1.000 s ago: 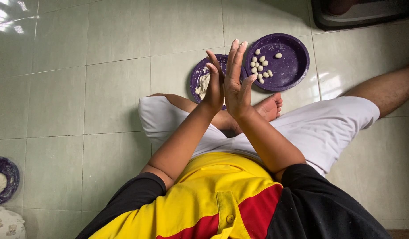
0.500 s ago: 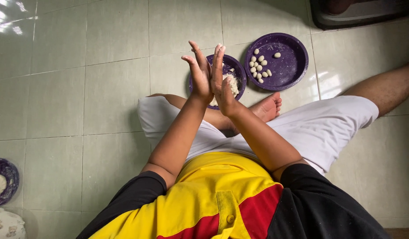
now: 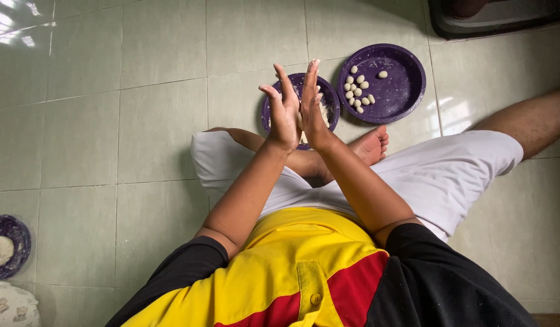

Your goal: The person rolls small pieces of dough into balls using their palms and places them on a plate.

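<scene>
— Two hands pressed palm to palm, fingers pointing away from the body: what sits between them?

— The left hand (image 3: 284,118) and the right hand (image 3: 313,109) are flat together, fingers straight and dusted white. Whatever lies between the palms is hidden, so it cannot be told from this view whether they clamp anything.

— And directly beyond the hands?

— A small purple plate (image 3: 269,109) on the floor, mostly covered by the hands, with a pale lump of dough (image 3: 322,112) showing at its right side. Just beside it, farther right, a larger purple plate (image 3: 401,91) holds a cluster of small white dough balls (image 3: 359,91) (one ball lies apart from the rest).

— Where is the person?

— Seated on the pale green tiled floor (image 3: 110,133), in white shorts (image 3: 450,175) and a yellow, red and black shirt (image 3: 304,272), one bare foot (image 3: 368,145) tucked in near the smaller plate.

— Anything else?

— At the far left edge, well apart, a purple bowl (image 3: 16,233) with a round of dough in it; a dark tray (image 3: 504,24) crosses the top right corner.
</scene>
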